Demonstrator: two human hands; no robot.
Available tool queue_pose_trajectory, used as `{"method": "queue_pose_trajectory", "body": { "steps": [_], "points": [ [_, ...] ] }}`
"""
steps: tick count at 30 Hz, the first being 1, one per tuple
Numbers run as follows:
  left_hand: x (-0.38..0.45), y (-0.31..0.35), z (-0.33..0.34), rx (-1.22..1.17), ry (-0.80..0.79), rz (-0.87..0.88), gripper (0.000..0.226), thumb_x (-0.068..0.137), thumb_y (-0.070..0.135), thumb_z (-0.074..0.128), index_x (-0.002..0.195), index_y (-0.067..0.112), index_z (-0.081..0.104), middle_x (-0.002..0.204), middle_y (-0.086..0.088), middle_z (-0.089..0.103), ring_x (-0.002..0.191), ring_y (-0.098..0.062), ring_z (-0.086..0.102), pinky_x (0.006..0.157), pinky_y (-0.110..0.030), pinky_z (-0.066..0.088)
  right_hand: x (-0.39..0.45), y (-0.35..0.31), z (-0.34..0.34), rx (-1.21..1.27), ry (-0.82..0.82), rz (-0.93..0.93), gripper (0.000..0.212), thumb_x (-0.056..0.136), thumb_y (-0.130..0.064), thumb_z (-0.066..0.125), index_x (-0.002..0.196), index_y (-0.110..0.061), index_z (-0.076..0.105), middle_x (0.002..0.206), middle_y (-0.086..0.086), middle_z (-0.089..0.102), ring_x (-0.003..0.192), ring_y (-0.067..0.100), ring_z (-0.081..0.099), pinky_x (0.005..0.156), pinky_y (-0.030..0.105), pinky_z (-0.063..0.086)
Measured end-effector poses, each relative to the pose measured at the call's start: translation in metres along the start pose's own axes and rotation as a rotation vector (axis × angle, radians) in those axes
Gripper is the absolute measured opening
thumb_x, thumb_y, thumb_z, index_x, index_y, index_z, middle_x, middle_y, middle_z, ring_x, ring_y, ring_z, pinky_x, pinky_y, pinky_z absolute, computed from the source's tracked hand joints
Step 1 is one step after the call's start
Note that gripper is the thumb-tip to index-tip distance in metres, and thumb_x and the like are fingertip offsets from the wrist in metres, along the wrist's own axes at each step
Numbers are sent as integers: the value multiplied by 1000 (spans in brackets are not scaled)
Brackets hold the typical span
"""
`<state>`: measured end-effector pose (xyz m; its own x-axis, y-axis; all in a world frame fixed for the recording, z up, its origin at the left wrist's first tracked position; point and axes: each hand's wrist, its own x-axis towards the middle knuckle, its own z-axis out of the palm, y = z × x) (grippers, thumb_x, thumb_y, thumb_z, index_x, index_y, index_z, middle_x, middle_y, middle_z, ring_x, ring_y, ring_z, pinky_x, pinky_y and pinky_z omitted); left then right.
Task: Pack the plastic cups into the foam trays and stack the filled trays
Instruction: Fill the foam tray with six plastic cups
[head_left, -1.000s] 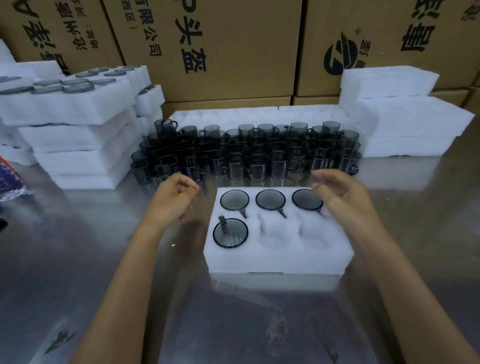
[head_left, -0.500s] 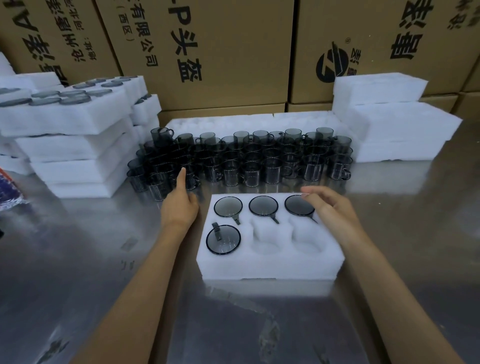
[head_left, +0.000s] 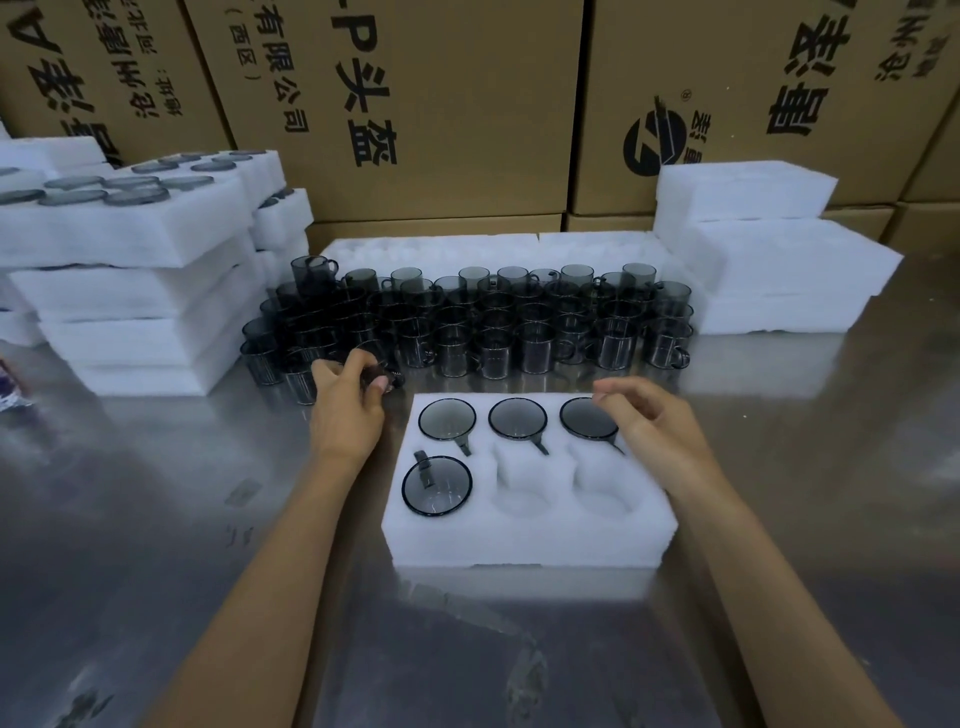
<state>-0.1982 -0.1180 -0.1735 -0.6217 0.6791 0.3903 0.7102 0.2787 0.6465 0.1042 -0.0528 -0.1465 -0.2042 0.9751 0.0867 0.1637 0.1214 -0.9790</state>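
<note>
Partly filled white foam tray (head_left: 530, 540): four of six pockets are occupied by smoky plastic cups (head_left: 447, 419).
One loose cup (head_left: 382, 375) is gripped by left hand (head_left: 347, 410); right hand (head_left: 652, 423) is held slack, empty.

Printed Chinese lettering on the cardboard boxes behind the table

The middle box (head_left: 415, 104) at the top centre carries large black characters "头盔" running sideways, with smaller "有限公司" and "(西区)" to their left; the box (head_left: 104, 67) at the upper left shows partly cut-off characters including "沧州" and "地址:"; the box (head_left: 753, 93) at the upper right bears a round black logo with an ® mark and big characters, one reading "唐"
</note>
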Motion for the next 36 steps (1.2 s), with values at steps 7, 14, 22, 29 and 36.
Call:
{"method": "queue_pose_trajectory", "body": {
  "steps": [7, 14, 22, 29, 36],
  "points": [
    [-21, 64, -38, -330, 128, 327, 24, 95, 17, 63, 102, 35, 49, 114, 13, 53, 97, 5, 55, 84, -21, 51, -19, -24, 8, -259, 122, -411, 21, 91, -26, 67, 111, -30, 70, 100, -24, 66, 109, 0, 52, 88, 9, 41],
    [-64, 106, -38, -485, -82, 406, 76, 79, 18, 82, 135, 47, 40, 128, 30, 53, 121, 8, 51, 96, -17, 49, -44, -41, 31, -187, -156, -484, 40, 90, -40, 68, 128, -42, 56, 119, -24, 63, 120, -3, 54, 95, 12, 42],
    [-72, 110, -40, -384, -5, 567, 62, 74, 8, 83, 124, 27, 51, 120, 16, 49, 116, -16, 53, 92, -37, 51, -46, -47, 35, 57, -106, -430, 15, 90, -13, 72, 99, -21, 64, 98, -14, 67, 99, 9, 65, 88, 39, 54],
    [-81, 115, -39, -487, 46, 461, 53, 73, 31, 83, 110, 29, 45, 108, 8, 50, 102, -16, 57, 85, -30, 52, -49, -51, 38, 217, -193, -253, 24, 86, -33, 71, 103, -18, 63, 91, 1, 75, 88, 13, 71, 85, 29, 56],
    [-90, 125, -38, -507, -98, 445, 60, 76, 17, 84, 115, 35, 42, 113, 14, 53, 107, -12, 59, 81, -28, 54, -44, -55, 34, 369, 55, -256, 12, 91, -3, 67, 90, -14, 63, 67, -1, 67, 60, 8, 64, 61, 17, 53]
  ]
}}
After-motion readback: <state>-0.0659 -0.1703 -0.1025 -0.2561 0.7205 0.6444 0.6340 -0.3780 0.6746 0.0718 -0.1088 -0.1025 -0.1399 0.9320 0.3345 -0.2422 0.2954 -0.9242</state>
